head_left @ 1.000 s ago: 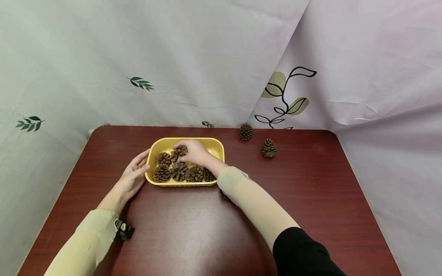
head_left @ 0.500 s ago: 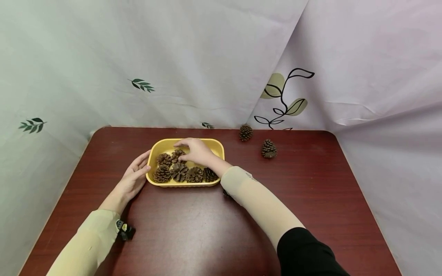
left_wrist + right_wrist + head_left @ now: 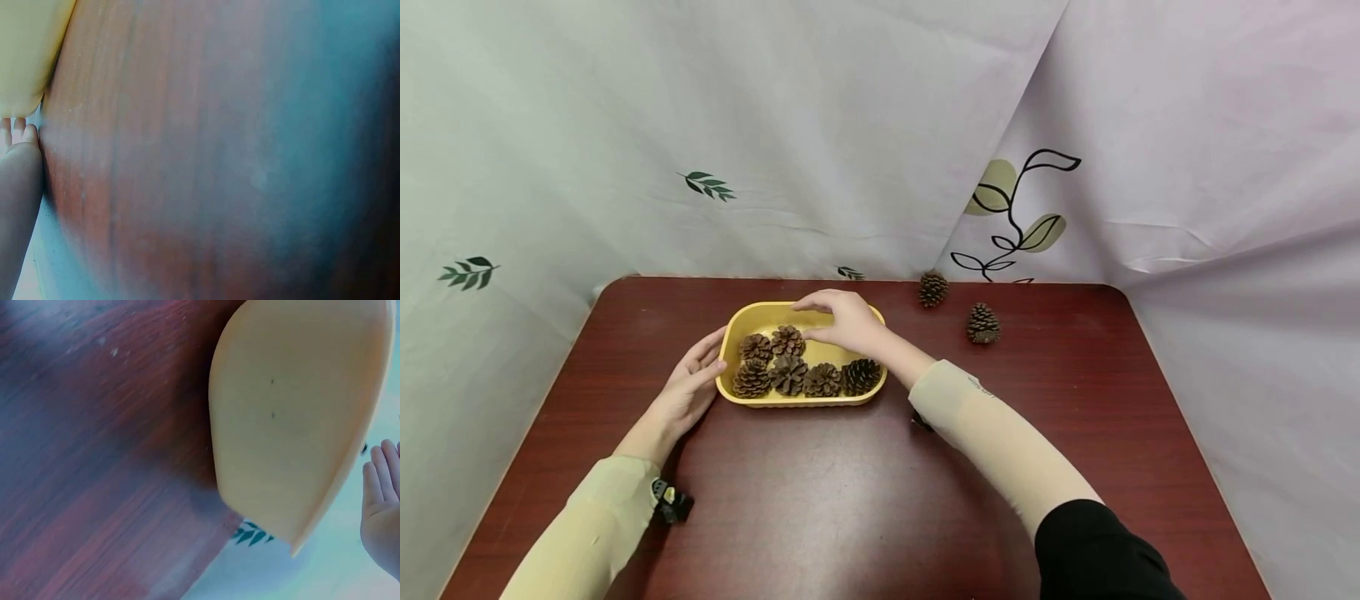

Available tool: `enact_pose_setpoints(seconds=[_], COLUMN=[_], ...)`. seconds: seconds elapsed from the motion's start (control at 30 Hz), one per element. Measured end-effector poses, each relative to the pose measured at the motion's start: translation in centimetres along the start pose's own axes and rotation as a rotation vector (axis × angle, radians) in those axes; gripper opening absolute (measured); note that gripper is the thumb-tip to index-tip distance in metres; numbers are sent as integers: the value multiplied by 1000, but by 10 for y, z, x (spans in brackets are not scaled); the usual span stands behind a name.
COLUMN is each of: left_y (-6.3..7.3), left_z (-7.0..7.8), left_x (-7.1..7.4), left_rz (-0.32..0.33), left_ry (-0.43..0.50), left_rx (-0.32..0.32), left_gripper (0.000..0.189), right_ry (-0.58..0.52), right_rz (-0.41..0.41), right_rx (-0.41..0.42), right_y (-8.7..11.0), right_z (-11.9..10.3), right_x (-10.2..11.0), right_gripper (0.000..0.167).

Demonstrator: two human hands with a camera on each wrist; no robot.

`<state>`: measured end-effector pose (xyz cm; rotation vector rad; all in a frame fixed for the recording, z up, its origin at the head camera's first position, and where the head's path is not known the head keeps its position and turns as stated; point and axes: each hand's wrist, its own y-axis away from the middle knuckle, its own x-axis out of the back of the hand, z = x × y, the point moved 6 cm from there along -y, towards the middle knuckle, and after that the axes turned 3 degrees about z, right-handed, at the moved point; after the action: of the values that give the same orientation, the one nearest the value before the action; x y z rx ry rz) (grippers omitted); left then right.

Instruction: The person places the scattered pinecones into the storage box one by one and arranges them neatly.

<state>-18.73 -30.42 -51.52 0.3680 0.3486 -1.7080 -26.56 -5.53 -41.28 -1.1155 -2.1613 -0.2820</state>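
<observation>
A yellow plastic tray sits on the table with several brown pine cones in it. My left hand rests against the tray's left end, its fairly straight fingers along the outer wall and its thumb at the rim. In the left wrist view, the fingertips meet the tray's wall. My right hand is over the tray's right half, thumb and fingers apart with nothing between them. Just left of its thumb lies a pine cone. The right wrist view has the right hand beside the tray's outer wall.
Two more pine cones stand on the dark red table right of the tray: one pine cone at the back edge, another pine cone slightly nearer. A pale patterned cloth hangs behind the table.
My right hand has let go of the pine cone in the tray's back row and moved right, uncovering the cone at the front right. The left hand has stayed at the tray's end.
</observation>
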Motion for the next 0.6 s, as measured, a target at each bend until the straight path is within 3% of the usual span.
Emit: enact_pose_setpoints(seconds=[0.23,0.6], left_y=[0,0], left_z=[0,1], left_x=[0,0], left_rz=[1,6], left_ry=[3,4], left_rx=[3,9], left_gripper=[51,51], right_ry=[8,-88], right_rz=[51,194], right_rx=[28,38], right_y=[10,25], right_z=[5,30], right_x=[18,50], right_gripper=[43,41])
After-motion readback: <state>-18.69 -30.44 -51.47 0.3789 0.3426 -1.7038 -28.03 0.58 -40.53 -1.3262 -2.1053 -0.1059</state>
